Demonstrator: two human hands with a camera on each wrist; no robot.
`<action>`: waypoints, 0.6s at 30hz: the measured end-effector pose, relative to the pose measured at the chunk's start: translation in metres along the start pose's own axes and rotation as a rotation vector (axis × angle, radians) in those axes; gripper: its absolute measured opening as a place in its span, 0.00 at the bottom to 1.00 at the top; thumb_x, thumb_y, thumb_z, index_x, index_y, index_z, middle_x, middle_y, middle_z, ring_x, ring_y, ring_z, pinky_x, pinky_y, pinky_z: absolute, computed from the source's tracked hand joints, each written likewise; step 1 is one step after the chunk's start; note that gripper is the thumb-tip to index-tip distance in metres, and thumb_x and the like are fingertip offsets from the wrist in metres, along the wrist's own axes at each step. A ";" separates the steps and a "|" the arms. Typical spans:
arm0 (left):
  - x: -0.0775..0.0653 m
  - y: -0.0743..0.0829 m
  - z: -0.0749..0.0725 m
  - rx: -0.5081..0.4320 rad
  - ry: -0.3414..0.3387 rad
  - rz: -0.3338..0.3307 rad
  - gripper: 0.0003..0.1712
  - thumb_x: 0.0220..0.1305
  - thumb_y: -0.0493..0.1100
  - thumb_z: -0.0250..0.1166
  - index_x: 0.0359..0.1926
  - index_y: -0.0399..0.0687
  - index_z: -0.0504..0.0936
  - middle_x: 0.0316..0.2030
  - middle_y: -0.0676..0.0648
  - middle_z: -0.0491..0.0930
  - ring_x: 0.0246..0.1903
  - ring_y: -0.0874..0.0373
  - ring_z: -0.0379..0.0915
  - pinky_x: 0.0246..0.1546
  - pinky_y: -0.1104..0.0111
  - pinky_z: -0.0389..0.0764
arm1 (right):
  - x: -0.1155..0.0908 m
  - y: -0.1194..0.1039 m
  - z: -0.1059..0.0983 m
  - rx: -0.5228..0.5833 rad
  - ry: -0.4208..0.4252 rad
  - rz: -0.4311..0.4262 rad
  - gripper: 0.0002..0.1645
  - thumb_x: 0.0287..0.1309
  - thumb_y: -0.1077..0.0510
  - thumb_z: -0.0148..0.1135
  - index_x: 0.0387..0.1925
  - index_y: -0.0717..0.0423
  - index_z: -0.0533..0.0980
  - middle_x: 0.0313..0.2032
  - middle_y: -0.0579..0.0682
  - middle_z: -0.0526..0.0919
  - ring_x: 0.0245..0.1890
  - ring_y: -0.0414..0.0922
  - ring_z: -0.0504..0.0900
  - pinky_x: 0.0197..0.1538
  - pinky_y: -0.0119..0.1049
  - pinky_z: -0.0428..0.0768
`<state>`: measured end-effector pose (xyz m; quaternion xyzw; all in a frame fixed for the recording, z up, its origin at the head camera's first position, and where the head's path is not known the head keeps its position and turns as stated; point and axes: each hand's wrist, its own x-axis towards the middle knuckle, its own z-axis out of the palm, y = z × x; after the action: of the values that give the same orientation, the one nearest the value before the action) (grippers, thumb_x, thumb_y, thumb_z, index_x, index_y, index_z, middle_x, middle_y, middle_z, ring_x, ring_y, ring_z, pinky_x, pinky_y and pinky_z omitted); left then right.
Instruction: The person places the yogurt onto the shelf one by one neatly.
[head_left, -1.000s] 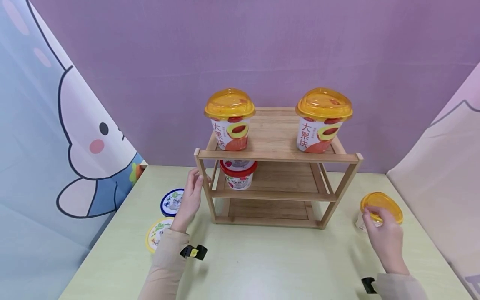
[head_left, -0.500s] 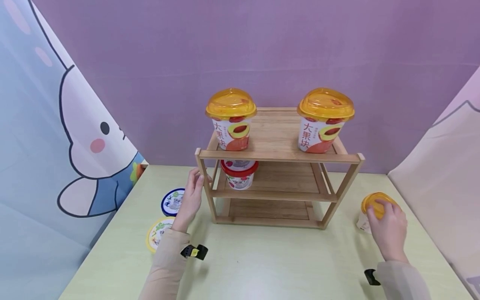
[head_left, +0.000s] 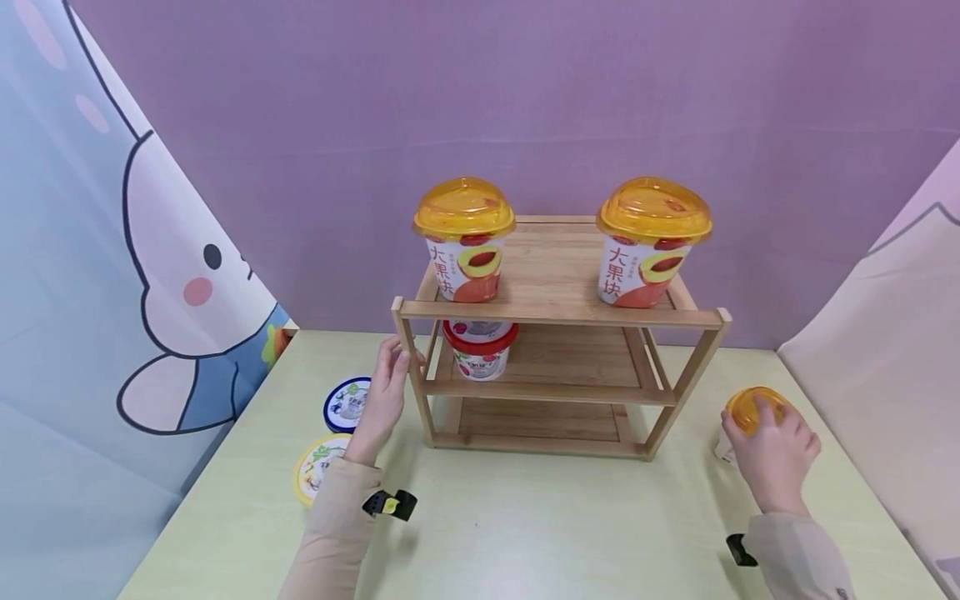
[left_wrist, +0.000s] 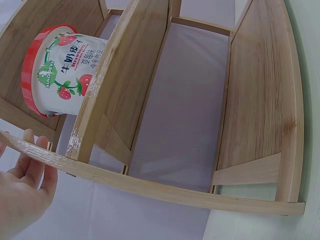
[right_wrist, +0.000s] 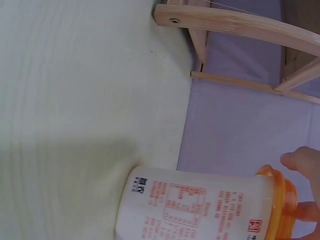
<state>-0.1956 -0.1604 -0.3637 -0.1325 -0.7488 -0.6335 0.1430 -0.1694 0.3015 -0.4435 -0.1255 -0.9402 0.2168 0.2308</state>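
Observation:
My left hand (head_left: 384, 400) grips the left side post of a wooden three-tier shelf (head_left: 562, 312); in the left wrist view its fingers (left_wrist: 36, 172) curl behind the side rail. On the right, my right hand (head_left: 776, 458) is over a white fruit cup (head_left: 726, 450) with an orange-yellow domed lid (head_left: 750, 408). Its fingers are spread about that lid. In the right wrist view one fingertip stands just off the lid's rim (right_wrist: 272, 200), and another finger lies against its top. The cup (right_wrist: 195, 205) stands upright on the table, printed side showing.
Two peach-printed cups with orange lids, left (head_left: 468, 250) and right (head_left: 648, 250), stand on the top tier. Red-lidded strawberry cups (head_left: 482, 358) are stacked on the middle tier. Blue-lidded (head_left: 348, 402) and yellow-lidded (head_left: 315, 467) tubs are left of the shelf, partly behind the arm.
My right hand has moved forward onto the orange lid and its fingers have spread around it. The left hand has stayed on the shelf post.

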 end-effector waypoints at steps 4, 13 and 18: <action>0.003 -0.017 -0.002 -0.016 -0.001 0.002 0.16 0.69 0.37 0.37 0.55 0.34 0.58 0.39 0.28 0.66 0.45 0.38 0.64 0.49 0.54 0.61 | -0.002 0.002 0.002 0.010 -0.004 -0.006 0.28 0.56 0.51 0.54 0.49 0.70 0.67 0.51 0.77 0.59 0.53 0.70 0.55 0.53 0.63 0.45; 0.004 -0.024 -0.003 0.003 0.003 0.030 0.17 0.70 0.43 0.38 0.54 0.39 0.59 0.38 0.29 0.68 0.44 0.40 0.65 0.48 0.55 0.62 | -0.002 0.015 0.001 0.095 0.039 -0.131 0.22 0.48 0.59 0.60 0.44 0.70 0.71 0.49 0.76 0.62 0.50 0.70 0.58 0.54 0.63 0.46; 0.003 -0.023 -0.003 0.000 -0.005 0.032 0.18 0.70 0.45 0.38 0.55 0.40 0.59 0.39 0.29 0.67 0.45 0.40 0.64 0.49 0.55 0.60 | 0.003 0.026 -0.002 0.218 0.015 -0.227 0.21 0.42 0.65 0.63 0.42 0.71 0.72 0.48 0.76 0.64 0.47 0.72 0.59 0.53 0.62 0.47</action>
<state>-0.2072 -0.1673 -0.3834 -0.1461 -0.7470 -0.6307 0.1511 -0.1673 0.3259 -0.4530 0.0057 -0.9174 0.2893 0.2731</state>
